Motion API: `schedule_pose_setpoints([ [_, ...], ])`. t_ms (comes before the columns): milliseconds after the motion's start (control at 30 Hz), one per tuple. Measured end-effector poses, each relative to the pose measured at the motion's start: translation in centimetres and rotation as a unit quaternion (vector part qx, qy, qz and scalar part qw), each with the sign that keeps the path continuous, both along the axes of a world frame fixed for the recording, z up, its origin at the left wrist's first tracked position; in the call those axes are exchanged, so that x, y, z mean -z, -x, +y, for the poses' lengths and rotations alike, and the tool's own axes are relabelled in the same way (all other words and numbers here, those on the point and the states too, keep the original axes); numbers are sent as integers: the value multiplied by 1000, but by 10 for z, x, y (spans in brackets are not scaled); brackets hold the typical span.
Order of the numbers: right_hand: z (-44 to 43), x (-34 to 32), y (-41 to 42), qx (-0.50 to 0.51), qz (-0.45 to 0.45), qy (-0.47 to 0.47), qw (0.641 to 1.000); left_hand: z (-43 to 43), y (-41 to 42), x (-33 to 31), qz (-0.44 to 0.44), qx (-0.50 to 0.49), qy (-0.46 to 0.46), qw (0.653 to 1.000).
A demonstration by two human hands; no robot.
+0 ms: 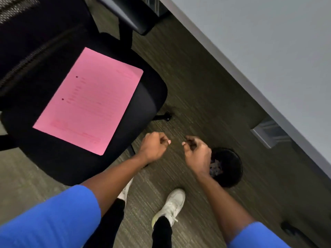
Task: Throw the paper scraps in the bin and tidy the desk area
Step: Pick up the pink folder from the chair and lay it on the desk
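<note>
Head view is tilted, looking down at a carpeted floor [188, 83] beside a grey desk [259, 51], whose edge runs diagonally across the upper right. A black office chair [146, 97] is seen at the left, its mesh back toward the top left corner and one armrest [132, 13] at the top. A pink sheet [89, 101] with faint printed lines is laid flat on the seat, and it is blurred too much for the text to be read.

Both arms are extended forward from blue sleeves [53, 217]. The left hand [154, 146] is curled into a loose fist over the carpet, just off the seat's front corner, and a small pale bit is glimpsed at its fingertips; whether this is a scrap or a nail cannot be told. The right hand [197, 153] is likewise curled, fingers narrowed together, with a similar pale spot at the thumb tip, so what it holds, if anything, cannot be told. The two hands are near each other but apart.

A round black bin [231, 167] is set on the floor under the desk edge, partly covered by the right hand and wrist. Paper scraps [215, 168] are seen inside it, pale and crumpled. Two white shoes [172, 204] and black trouser legs are visible below the hands, on the carpet between chair and bin. A grey bracket [268, 133] is fixed beneath the desk, beyond the bin.
</note>
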State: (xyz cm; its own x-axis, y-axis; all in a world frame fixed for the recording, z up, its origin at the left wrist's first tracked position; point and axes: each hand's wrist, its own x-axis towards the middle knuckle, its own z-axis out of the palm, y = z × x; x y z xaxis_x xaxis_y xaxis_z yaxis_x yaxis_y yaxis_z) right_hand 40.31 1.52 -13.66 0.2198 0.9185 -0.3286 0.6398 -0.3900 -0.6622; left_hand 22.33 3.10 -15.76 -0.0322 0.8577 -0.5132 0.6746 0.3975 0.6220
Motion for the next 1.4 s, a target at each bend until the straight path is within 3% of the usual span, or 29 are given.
schedule_pose_setpoints([
  [233,17,-24,90,-46,29,-29,998,19,101,-48,-22,-99,-72,992],
  [467,29,-39,169,-31,107,20,994,40,176,-86,16,-82,-97,992],
  [633,35,-40,210,-23,126,77,989,45,221,-92,108,-99,-128,981],
  [733,37,-41,229,-10,97,106,990,44,254,-90,194,-112,-105,969],
  [867,41,-45,246,9,78,139,987,40,292,-87,254,-139,5,957],
  [1000,42,-49,252,12,76,138,987,36,308,-84,190,-178,76,963],
  [1200,43,-59,232,11,79,120,990,36,304,-94,170,-241,86,951],
  [1400,28,-83,189,-26,66,97,993,20,296,-114,125,-242,75,959],
])
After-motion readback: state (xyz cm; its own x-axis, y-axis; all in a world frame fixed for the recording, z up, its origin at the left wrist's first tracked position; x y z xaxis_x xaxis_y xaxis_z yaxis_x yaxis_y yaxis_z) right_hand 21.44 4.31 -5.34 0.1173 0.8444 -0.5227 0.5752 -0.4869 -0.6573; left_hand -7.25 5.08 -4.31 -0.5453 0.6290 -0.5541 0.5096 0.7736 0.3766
